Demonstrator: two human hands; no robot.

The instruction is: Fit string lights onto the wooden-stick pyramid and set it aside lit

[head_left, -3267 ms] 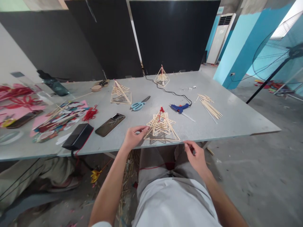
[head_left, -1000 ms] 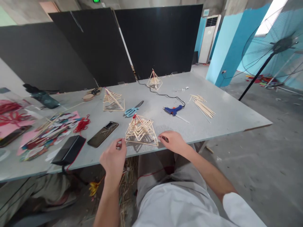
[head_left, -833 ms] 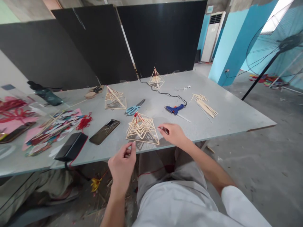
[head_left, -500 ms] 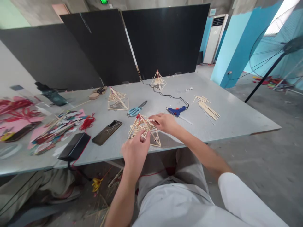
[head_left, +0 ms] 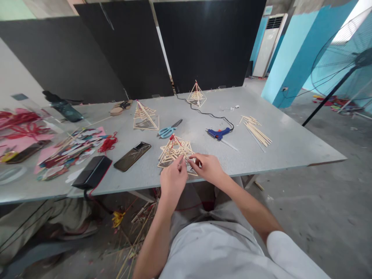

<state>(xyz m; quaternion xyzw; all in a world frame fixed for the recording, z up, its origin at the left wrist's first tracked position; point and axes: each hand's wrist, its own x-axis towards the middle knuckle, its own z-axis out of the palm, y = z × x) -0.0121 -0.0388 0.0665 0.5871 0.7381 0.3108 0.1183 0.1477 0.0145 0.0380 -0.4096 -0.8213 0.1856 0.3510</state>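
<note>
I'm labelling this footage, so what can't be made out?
All in the head view:
Near frame: front partly hidden by the left hand and right hand.
Whether either hand pinches anything: too small to tell.
Phone: its screen faces down, hidden.
Fan: right side cut off by the picture's edge.

The shirt (head_left: 221, 252) is plain and very pale, white going a bit grey, with soft folds. It sits below both the left hand (head_left: 173, 178) and the right hand (head_left: 207, 166). Up the arm from the right hand is a short, wide white sleeve (head_left: 287, 248). Both hands and forearms are bare. Just below the hands, the pants (head_left: 190, 197) are grey and look dark in the shade. A thin red line (head_left: 190, 208) crosses them, too blurry to tell what it is.
</note>
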